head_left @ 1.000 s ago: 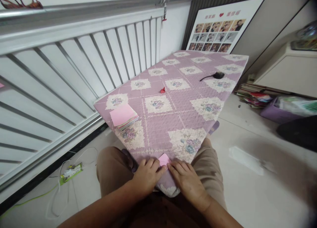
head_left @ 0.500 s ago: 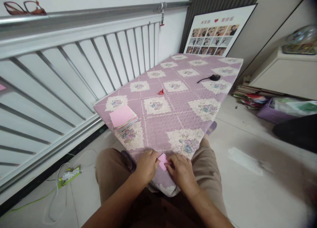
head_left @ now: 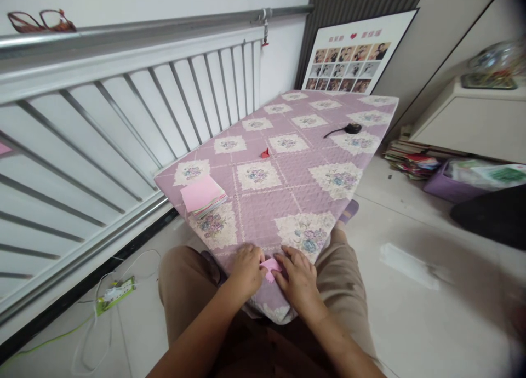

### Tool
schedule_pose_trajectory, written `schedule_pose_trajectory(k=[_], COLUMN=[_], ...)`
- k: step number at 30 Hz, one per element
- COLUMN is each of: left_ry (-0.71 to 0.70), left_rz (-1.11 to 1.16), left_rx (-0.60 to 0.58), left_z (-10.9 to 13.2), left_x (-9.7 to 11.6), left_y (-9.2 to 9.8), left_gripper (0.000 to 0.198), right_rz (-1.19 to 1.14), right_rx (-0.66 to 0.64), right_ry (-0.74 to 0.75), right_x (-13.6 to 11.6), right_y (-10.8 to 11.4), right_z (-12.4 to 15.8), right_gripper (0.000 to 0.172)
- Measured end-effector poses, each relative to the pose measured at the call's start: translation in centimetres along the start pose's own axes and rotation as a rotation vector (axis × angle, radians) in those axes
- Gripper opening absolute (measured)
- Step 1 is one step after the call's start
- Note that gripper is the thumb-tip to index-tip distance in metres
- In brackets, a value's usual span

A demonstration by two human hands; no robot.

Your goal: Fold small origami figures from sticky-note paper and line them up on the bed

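Observation:
A small piece of folded pink paper (head_left: 272, 265) lies on the near corner of the board covered with a purple floral cloth (head_left: 263, 230). My left hand (head_left: 247, 269) grips its left edge between thumb and curled fingers. On the other side, my right hand (head_left: 299, 276) has its thumb and fingers on the paper's right edge, pinching it. Part of the paper is hidden by the fingertips. To the left of my hands sits a stack of coloured paper squares (head_left: 203, 195), pink on top. Farther up the cloth is a small red folded paper piece (head_left: 265, 153).
A black round object with a short cord (head_left: 352, 128) lies toward the far right of the cloth. A white radiator (head_left: 164, 109) borders the left side. On the floor at lower left is a power strip (head_left: 116, 295) with cables. A white cabinet (head_left: 472, 120) stands at right.
The pink paper's upper part now looks flatter and lower. My right hand's fingers have moved slightly up and left over it. The view has shifted a little.

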State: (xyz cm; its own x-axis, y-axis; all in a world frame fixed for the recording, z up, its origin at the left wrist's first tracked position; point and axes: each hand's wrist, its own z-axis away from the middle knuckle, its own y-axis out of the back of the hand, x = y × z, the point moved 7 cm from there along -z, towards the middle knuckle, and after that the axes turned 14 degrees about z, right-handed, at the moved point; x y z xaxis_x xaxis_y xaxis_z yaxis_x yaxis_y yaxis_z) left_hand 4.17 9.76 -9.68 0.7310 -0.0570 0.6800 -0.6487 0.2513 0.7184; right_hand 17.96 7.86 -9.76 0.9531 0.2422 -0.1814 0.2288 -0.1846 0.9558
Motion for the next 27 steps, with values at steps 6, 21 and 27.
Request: schedule_pose_trajectory(k=[6, 21, 27], left_ry=[-0.021, -0.318, -0.319], left_rz=[0.1, -0.316, -0.383], left_rx=[-0.03, 0.127, 0.037], left_z=[0.3, 2.7, 3.4], left_x=[0.0, 2.7, 1.2], left_y=[-0.3, 1.4, -1.2], left_gripper=[0.019, 0.022, 0.023], right_rz=[-0.093, -0.018, 0.009], right_rx=[-0.014, 0.182, 0.132], right_ry=[0.016, 0.418, 0.439], right_x=[-0.2, -2.9, -2.6], right_y=[0.2, 4.1, 1.2], right_z=[-0.3, -1.1, 0.3], right_gripper=[0.014, 0.013, 0.009])
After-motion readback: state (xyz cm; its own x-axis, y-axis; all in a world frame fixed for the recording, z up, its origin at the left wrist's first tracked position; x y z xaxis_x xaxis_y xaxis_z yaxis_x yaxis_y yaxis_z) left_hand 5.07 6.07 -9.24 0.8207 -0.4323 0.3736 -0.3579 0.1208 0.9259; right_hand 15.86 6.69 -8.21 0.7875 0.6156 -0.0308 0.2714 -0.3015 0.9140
